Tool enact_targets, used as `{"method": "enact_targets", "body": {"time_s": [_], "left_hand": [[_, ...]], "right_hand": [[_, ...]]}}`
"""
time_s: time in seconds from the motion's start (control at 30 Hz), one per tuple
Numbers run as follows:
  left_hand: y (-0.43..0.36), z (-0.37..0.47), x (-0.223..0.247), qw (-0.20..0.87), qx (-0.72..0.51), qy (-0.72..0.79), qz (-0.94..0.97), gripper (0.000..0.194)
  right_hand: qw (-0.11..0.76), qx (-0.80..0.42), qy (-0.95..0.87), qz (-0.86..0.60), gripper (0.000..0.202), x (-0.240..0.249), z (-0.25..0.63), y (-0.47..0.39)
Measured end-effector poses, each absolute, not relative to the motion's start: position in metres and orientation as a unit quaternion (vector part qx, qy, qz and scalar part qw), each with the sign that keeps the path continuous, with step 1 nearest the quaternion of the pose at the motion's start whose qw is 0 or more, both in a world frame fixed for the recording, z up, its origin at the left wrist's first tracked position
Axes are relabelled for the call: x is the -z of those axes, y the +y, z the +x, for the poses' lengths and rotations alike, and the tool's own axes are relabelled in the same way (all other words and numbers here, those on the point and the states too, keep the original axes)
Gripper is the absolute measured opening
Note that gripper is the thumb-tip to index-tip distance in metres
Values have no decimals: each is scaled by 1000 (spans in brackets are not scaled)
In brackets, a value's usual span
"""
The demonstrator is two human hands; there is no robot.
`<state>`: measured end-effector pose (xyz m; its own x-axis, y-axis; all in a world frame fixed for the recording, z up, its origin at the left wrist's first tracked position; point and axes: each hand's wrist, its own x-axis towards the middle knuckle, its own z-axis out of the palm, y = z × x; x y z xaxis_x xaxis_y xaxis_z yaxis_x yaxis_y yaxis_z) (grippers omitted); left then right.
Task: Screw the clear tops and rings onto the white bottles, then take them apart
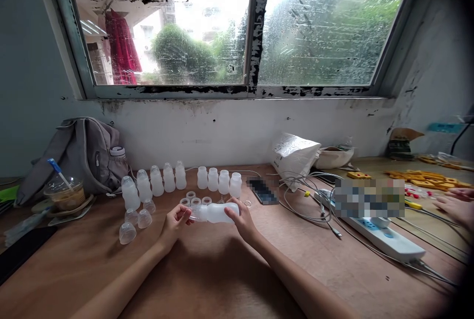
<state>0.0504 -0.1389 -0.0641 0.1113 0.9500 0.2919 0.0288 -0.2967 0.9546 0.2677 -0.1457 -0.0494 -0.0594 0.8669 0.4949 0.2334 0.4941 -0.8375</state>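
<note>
A frosted white baby bottle (217,213) lies sideways in the air between my hands, over the front part of the table. My left hand (174,224) pinches the clear cap (199,212) at its left end. The bottle's base end is in my right hand (242,221), thumb on the near side. Just behind are several white rings (190,194), partly hidden by the bottle. Several capped bottles (156,180) stand in a row at the back left. Several bottles without caps (213,179) stand upright behind my hands. Clear dome caps (127,233) rest left of my left hand.
A grey backpack (79,153) and a drink cup (66,193) are at the left. Right of my hands lie a phone (264,191), tangled cables (296,205) and a power strip (392,242). Another person's hand (457,205) shows at the right edge, near yellow parts (425,178).
</note>
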Motion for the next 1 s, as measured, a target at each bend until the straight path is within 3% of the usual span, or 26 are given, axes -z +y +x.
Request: {"method": "enact_targets", "body": {"time_s": [1.0], "left_hand": [[-163, 63, 65, 472, -515, 362, 617, 26]], "right_hand": [[577, -222, -686, -383, 29, 67, 269, -149]]}}
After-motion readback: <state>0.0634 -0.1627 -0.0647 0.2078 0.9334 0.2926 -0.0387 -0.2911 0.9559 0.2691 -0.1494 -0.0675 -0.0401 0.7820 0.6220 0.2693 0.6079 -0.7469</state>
